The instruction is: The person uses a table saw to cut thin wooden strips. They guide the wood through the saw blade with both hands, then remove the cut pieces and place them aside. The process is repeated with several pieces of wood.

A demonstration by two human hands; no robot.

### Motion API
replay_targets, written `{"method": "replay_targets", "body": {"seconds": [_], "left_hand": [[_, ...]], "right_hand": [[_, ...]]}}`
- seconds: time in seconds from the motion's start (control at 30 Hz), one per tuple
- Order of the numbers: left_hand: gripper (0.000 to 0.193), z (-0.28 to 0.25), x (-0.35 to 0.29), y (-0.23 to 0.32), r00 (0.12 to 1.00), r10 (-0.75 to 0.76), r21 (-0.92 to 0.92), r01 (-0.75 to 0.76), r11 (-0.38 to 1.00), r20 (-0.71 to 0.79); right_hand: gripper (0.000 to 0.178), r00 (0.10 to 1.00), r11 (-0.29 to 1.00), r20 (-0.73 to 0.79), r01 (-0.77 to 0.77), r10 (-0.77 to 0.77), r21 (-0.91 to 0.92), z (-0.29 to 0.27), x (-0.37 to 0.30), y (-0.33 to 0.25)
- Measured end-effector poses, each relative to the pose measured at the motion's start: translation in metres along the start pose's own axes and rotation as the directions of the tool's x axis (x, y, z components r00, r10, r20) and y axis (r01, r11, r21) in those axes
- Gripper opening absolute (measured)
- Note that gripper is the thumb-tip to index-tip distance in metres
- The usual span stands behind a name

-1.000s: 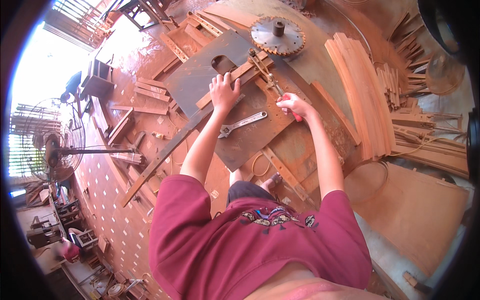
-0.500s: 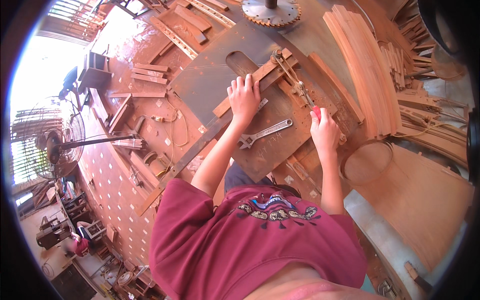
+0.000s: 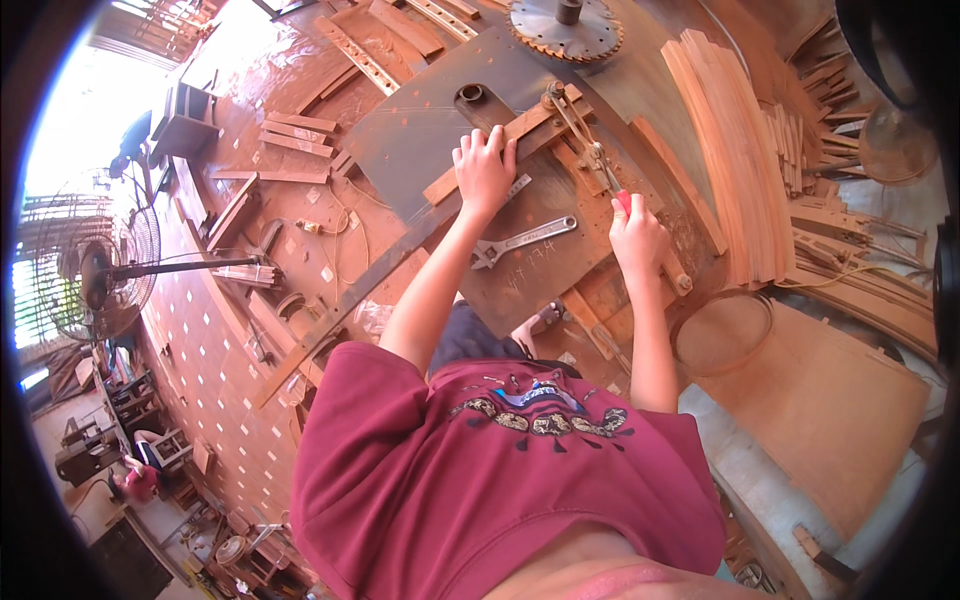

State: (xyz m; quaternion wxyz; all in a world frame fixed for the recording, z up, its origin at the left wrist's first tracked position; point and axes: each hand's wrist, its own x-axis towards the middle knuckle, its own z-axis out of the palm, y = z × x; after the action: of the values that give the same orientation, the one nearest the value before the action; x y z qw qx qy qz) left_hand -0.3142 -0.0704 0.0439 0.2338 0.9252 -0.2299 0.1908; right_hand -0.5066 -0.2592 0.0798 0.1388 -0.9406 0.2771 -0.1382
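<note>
My left hand (image 3: 484, 172) lies over a long wooden strip (image 3: 531, 122) set across a dark metal machine table, its fingers hooked over the far edge and thumb on the right side. My right hand (image 3: 638, 236) is closed around the red handle (image 3: 623, 203) of a tool with a thin metal shaft, which looks like a screwdriver. Its tip reaches a bolted metal linkage (image 3: 597, 152) beside the strip; exact contact is hard to make out. Nearer me lies an adjustable wrench (image 3: 527, 240), with a flat metal piece (image 3: 516, 188) partly under my left wrist.
A circular saw blade (image 3: 566, 28) stands beyond the strip. A dark ring (image 3: 470, 93) sits by the table's slot. Long curved boards (image 3: 725, 150) are stacked at right. A standing fan (image 3: 97, 272) is far left. Another person (image 3: 140, 480) is at lower left.
The whole view has shifted a little. Both hands keep their places on the strip and the red-handled tool. A dark ring now shows at the table's slot.
</note>
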Motion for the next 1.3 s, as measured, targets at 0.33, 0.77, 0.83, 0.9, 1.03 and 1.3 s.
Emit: {"method": "replay_targets", "body": {"seconds": [0.33,0.77,0.83,0.9,1.03,1.3], "left_hand": [[0.035,0.013,0.066,-0.077,0.999,-0.024,0.013,0.024,1.0,-0.04],[0.034,0.022,0.144,-0.159,0.992,0.076,0.029,-0.08,0.996,0.104],[0.033,0.02,0.157,-0.173,0.983,0.145,0.061,-0.152,0.986,0.113],[0.032,0.019,0.172,-0.191,0.97,0.223,0.095,-0.232,0.968,0.102],[0.03,0.0,0.198,-0.237,0.906,0.417,0.112,-0.423,0.899,0.075],[0.015,-0.122,0.168,-0.393,0.959,0.266,0.362,-0.285,0.888,0.103]], "right_hand": [[0.038,0.989,0.999,0.14,-0.042,0.042,-0.002,0.018,0.07,-0.075],[0.044,0.896,0.988,0.427,-0.068,0.121,-0.139,-0.009,0.161,-0.167],[0.045,0.895,0.986,0.425,-0.082,0.138,-0.146,-0.003,0.168,-0.174],[0.045,0.892,0.983,0.426,-0.088,0.15,-0.164,0.0,0.173,-0.181],[0.042,0.906,0.978,0.383,-0.128,0.182,-0.164,0.003,0.174,-0.192],[0.043,0.923,0.985,0.348,-0.127,0.161,-0.12,0.022,0.169,-0.18]]}}
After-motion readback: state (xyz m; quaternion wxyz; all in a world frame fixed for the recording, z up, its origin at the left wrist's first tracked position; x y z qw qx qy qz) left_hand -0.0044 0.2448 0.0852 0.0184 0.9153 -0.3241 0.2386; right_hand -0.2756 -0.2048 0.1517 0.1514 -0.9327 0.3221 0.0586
